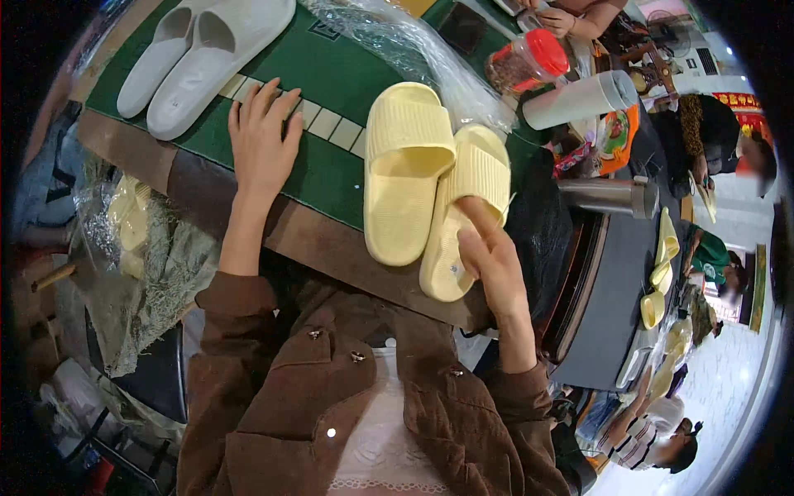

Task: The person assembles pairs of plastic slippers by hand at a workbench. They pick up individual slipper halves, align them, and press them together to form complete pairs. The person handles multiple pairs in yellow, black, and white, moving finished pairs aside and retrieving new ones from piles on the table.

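Note:
My left hand [263, 145] lies with its fingers spread on the green mat [318, 178], over a row of white tiles [325, 124]. Close to its left rests a pair of grey slippers [203, 66], side by side. A pair of pale yellow slippers lies near the table's front edge, one left slipper [399, 207] and one right slipper [447, 264], slightly overlapping at the straps. My right hand [495, 260] is on the right yellow slipper, its fingers at the strap opening and its thumb over the footbed. Some fingertips are hidden there.
Clear plastic wrap [397, 50] lies behind the yellow slippers. A red-lidded jar [529, 62], a white tumbler [579, 99] and a steel thermos [612, 197] stand to the right. More yellow slippers [653, 308] lie on a dark table [600, 289]. Other people work nearby.

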`<act>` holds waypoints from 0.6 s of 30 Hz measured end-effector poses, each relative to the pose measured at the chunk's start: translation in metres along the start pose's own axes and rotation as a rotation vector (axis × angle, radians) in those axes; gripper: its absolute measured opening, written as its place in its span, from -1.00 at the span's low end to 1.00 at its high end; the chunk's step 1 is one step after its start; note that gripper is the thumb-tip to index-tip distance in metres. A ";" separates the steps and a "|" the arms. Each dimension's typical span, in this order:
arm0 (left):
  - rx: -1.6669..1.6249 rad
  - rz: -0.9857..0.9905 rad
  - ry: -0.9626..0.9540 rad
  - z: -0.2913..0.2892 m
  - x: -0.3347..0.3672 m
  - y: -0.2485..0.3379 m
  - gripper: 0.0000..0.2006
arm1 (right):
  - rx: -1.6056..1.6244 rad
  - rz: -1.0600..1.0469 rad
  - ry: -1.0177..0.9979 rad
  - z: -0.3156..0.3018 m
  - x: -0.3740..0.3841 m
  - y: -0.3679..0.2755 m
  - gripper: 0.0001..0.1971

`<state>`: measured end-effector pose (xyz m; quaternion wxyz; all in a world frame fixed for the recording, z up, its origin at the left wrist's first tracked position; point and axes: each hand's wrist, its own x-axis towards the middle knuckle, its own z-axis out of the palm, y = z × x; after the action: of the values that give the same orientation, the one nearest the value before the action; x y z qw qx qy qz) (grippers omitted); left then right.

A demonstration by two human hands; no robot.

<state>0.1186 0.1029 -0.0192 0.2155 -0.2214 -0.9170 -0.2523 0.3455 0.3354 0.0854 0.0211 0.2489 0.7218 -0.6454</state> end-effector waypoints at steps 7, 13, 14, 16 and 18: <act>-0.167 0.026 0.005 -0.002 0.002 0.004 -0.71 | -0.321 -0.292 0.307 -0.041 -0.011 0.011 -0.57; -0.407 0.274 -0.136 -0.007 0.019 0.072 -0.62 | -0.593 -0.446 0.296 -0.034 0.016 0.048 -0.37; -0.419 0.326 -0.150 -0.006 0.023 0.086 -0.59 | -0.544 -0.417 0.273 -0.035 0.015 0.050 -0.36; -0.480 0.359 -0.215 0.000 0.029 0.107 -0.55 | -0.446 -0.356 0.233 -0.033 0.013 0.048 -0.34; -0.584 0.323 -0.315 0.014 0.031 0.117 -0.53 | -0.357 -0.355 0.199 -0.034 0.008 0.050 -0.33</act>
<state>0.1501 0.2099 0.0285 0.0366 -0.4516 -0.7815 -0.4290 0.3676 0.3721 0.0421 -0.1201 0.1729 0.8551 -0.4738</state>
